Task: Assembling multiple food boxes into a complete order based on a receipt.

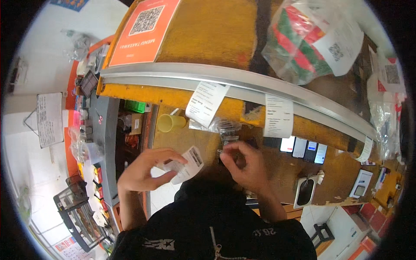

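My left hand [145, 171] pinches a curled white paper slip [192, 167] between thumb and fingers, with dark print near its far end. To its right, my right hand [246, 164] is curled with thumb and fingertips close together. A small dark shape lies at those fingertips, and I cannot make out whether it is held. Just beyond, a heap of clear plastic packets [227, 129] rests on the brown table. A yellow mug [171, 122] stands past my left hand.
Printed receipts [207, 103] hang from a metal rail [234, 82] along the yellow shelf ahead. Several phones [299, 147] lie at the right, near an oval-faced device [305, 192]. Filled plastic bags [303, 43] sit on the shelf. A grey counter [104, 147] runs along the left.
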Motion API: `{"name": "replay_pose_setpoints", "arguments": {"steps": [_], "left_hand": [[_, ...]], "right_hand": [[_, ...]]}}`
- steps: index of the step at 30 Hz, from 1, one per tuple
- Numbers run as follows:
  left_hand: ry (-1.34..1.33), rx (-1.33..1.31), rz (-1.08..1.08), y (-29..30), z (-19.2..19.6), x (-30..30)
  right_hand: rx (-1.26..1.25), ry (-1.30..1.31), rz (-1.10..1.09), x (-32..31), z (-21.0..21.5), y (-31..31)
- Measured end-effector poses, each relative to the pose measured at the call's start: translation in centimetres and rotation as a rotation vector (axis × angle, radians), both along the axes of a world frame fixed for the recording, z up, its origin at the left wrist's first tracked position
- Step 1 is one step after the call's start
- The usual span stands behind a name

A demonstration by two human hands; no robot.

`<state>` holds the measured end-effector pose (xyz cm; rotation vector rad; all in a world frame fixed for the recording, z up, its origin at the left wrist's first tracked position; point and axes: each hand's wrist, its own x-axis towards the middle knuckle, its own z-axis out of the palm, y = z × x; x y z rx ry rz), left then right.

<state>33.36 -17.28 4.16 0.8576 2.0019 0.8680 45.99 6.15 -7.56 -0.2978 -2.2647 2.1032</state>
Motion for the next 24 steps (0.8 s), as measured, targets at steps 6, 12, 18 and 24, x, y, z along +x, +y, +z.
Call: {"name": "replay_pose_setpoints", "arguments": {"steps": [6,12,18,24], "left_hand": [[-0.089,-0.007,0.158,-1.1,-3.5,2.4],[-0.109,0.081,0.317,-2.7,-4.8,2.4],[-0.048,0.478,0.540,-2.3,-4.4,2.0],[0.065,0.582,0.609,-1.0,-4.4,2.4]], "right_hand": [[0.107,0.129,-0.167,-3.0,-2.0,-3.2],[0.002,0.137,-0.296,-5.0,-2.3,-5.4],[-0.190,0.170,-0.469,-4.9,-3.4,-6.3],[-0.290,0.280,-0.391,-4.2,-3.6,-6.8]]}}
